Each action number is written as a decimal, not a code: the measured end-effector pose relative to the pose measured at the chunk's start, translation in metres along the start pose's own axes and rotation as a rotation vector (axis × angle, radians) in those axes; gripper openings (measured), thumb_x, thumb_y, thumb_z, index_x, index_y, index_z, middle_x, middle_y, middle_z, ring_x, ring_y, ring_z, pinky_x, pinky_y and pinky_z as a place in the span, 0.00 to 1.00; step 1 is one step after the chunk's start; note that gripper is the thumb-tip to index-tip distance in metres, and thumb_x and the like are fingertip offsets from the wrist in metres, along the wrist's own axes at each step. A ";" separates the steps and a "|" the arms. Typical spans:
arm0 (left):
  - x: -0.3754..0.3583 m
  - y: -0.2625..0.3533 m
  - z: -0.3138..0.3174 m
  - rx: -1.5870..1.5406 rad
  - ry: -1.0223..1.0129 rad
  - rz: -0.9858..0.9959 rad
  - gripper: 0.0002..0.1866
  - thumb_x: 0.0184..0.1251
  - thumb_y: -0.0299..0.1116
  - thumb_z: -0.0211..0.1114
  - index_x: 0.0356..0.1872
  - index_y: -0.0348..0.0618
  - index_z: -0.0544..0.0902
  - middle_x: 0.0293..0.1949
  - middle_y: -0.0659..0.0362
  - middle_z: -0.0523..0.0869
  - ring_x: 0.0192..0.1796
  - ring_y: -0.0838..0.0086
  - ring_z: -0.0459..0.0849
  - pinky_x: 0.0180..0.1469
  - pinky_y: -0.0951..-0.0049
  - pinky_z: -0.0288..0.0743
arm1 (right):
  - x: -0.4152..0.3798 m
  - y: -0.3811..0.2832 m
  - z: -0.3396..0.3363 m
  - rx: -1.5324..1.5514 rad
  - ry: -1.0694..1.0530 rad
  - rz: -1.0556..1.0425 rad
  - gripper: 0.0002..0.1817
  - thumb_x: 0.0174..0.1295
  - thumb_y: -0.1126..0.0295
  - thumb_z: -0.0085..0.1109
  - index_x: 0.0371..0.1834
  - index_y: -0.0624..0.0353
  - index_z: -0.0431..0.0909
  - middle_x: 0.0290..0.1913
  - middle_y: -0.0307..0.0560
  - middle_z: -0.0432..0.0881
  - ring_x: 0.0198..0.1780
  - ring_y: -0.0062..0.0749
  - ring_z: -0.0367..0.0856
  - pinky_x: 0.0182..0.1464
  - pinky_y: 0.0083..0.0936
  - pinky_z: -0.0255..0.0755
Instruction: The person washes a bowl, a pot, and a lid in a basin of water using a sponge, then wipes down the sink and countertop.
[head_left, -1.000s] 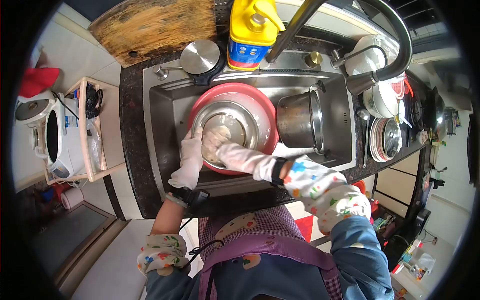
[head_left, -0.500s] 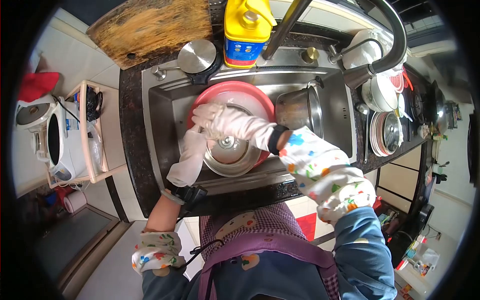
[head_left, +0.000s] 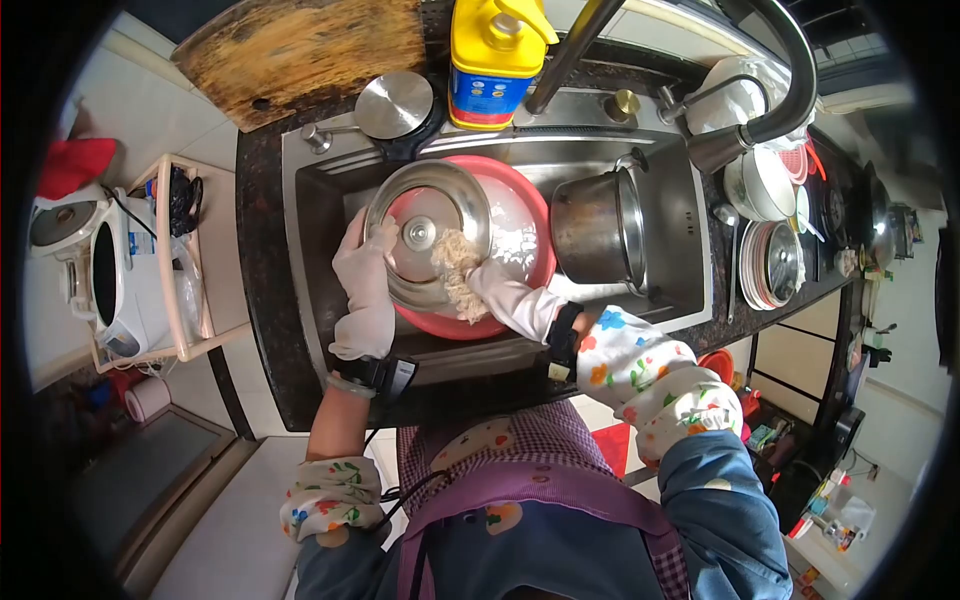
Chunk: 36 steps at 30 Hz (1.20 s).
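A round pot lid [head_left: 455, 193] with a wide steel rim, see-through middle and central knob is held over a pink basin [head_left: 547, 250] of cloudy, sudsy water. My left hand [head_left: 362, 268], in a pale glove, grips the lid's left edge, thumb on the upper face. My right hand [head_left: 497, 292], also gloved, holds a beige, shaggy loofah-like scrubber [head_left: 457, 262] against the lid's right side. The fingers of my right hand are partly hidden by the scrubber. The basin stands in a steel sink [head_left: 330, 215].
A steel pot [head_left: 590, 228] lies on its side to the basin's right. The faucet [head_left: 800, 80] arches above. Behind stand a yellow jug [head_left: 497, 55], a small pan [head_left: 394, 105] and a wooden board [head_left: 310, 55]. Stacked dishes [head_left: 757, 265] and a bowl [head_left: 758, 187] are at right.
The lid has shifted up and left over the basin. My right hand has moved down and right from the lid's upper left, and the scrubber now shows. My left hand has moved left.
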<state>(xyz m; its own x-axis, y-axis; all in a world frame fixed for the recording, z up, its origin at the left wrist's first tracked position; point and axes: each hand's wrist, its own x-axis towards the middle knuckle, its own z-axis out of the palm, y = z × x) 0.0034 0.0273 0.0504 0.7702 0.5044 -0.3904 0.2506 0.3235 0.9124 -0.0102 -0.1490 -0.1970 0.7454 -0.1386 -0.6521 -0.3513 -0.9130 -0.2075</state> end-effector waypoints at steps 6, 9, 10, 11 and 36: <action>-0.010 -0.018 -0.002 -0.099 -0.014 -0.094 0.19 0.63 0.23 0.60 0.55 0.36 0.74 0.45 0.54 0.81 0.46 0.73 0.81 0.52 0.73 0.78 | -0.073 -0.047 -0.176 -0.015 -0.037 -0.442 0.18 0.62 0.58 0.51 0.48 0.59 0.76 0.36 0.61 0.80 0.40 0.55 0.79 0.45 0.43 0.73; -0.020 -0.019 0.008 -0.209 -0.108 -0.116 0.21 0.63 0.24 0.60 0.58 0.36 0.71 0.48 0.52 0.80 0.48 0.71 0.80 0.53 0.72 0.78 | -0.071 -0.061 -0.166 0.177 0.382 -0.635 0.17 0.61 0.64 0.51 0.51 0.57 0.73 0.41 0.60 0.79 0.43 0.56 0.77 0.46 0.42 0.72; -0.019 -0.024 0.008 -0.170 -0.123 -0.152 0.23 0.64 0.25 0.60 0.60 0.39 0.69 0.50 0.53 0.79 0.49 0.71 0.80 0.55 0.70 0.77 | -0.074 -0.069 -0.157 0.311 0.699 -0.759 0.16 0.61 0.68 0.50 0.52 0.56 0.72 0.44 0.58 0.79 0.45 0.57 0.76 0.46 0.41 0.71; -0.020 -0.023 0.010 -0.168 -0.126 -0.154 0.23 0.64 0.25 0.60 0.60 0.39 0.69 0.50 0.53 0.79 0.49 0.71 0.80 0.55 0.70 0.77 | -0.075 -0.076 -0.143 0.312 0.700 -0.756 0.16 0.61 0.68 0.50 0.52 0.56 0.72 0.44 0.58 0.79 0.45 0.57 0.76 0.46 0.41 0.71; 0.066 -0.096 0.010 1.648 -0.575 -0.006 0.22 0.63 0.50 0.52 0.40 0.38 0.78 0.30 0.48 0.84 0.40 0.53 0.83 0.44 0.61 0.77 | -0.109 0.006 -0.227 -0.228 -0.304 -0.491 0.08 0.50 0.70 0.59 0.34 0.57 0.79 0.28 0.54 0.81 0.35 0.49 0.81 0.39 0.37 0.73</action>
<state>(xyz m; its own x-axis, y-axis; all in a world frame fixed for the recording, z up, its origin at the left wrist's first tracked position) 0.0356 0.0215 -0.0614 0.7677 0.0645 -0.6375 0.2562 -0.9428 0.2131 0.0352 -0.2264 0.0387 0.5826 0.4034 -0.7056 0.1465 -0.9060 -0.3970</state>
